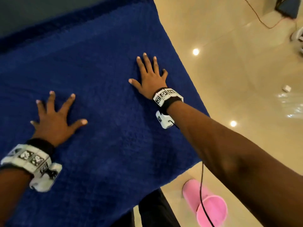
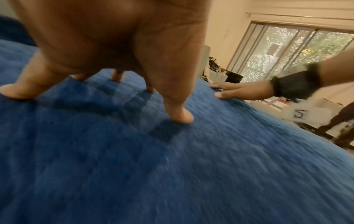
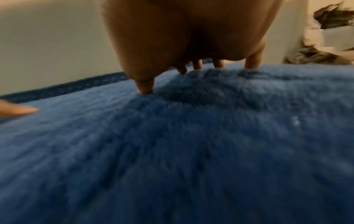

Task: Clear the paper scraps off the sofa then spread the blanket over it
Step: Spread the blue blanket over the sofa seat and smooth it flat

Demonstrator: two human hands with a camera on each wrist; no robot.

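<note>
Pink bin (image 1: pixel 208 205): on floor beside sofa, likely for scraps | Blanket (image 1: pixel 98 79): blue, lying flat over sofa seat, apparently being smoothed; no scraps visible | Left hand (image 1: pixel 55 118): nearer, fingers splayed, pressing blanket, gripping nothing | Right hand (image 1: pixel 150 76): farther, near blanket's right edge, fingers spread flat, gripping nothing

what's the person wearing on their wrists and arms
Bare forearms, no sleeves. Each wrist has a black band under a white bracelet of square black-and-white marker tiles, plus a white camera box. A thin black cable hangs from the right one.
</note>
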